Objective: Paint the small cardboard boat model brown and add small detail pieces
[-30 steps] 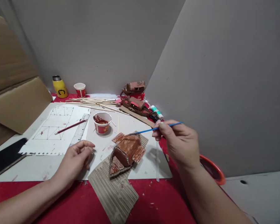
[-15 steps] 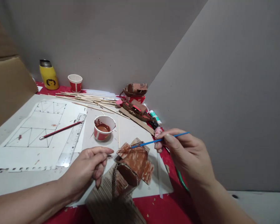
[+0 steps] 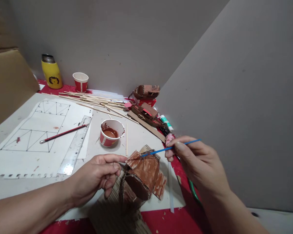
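A thin blue paintbrush (image 3: pixel 158 150) is pinched in my right hand (image 3: pixel 197 162), its bristles on a small flap of the cardboard model (image 3: pixel 146 172). The model is corrugated cardboard with patchy brown paint and a round opening toward me. My left hand (image 3: pixel 97 175) holds nothing; its index finger is stretched out with the tip at the flap's left edge, and the other fingers are loosely curled. Under the model lies a ridged piece of cardboard (image 3: pixel 109 214). A paper cup of brown paint (image 3: pixel 109 141) stands behind my left hand.
On the left lies a sheet of drawings (image 3: pixel 17 162) with a pencil (image 3: pixel 63 133) and a clear ruler (image 3: pixel 72 156). Thin wooden sticks (image 3: pixel 95 102), another paper cup (image 3: pixel 80 83) and a yellow bottle (image 3: pixel 52 74) are at the back. Brown cardboard models (image 3: pixel 146 112) sit by the wall.
My left index fingertip has moved right to meet the flap's edge. The paintbrush stays at the flap in my right hand. The whole view has shifted slightly.
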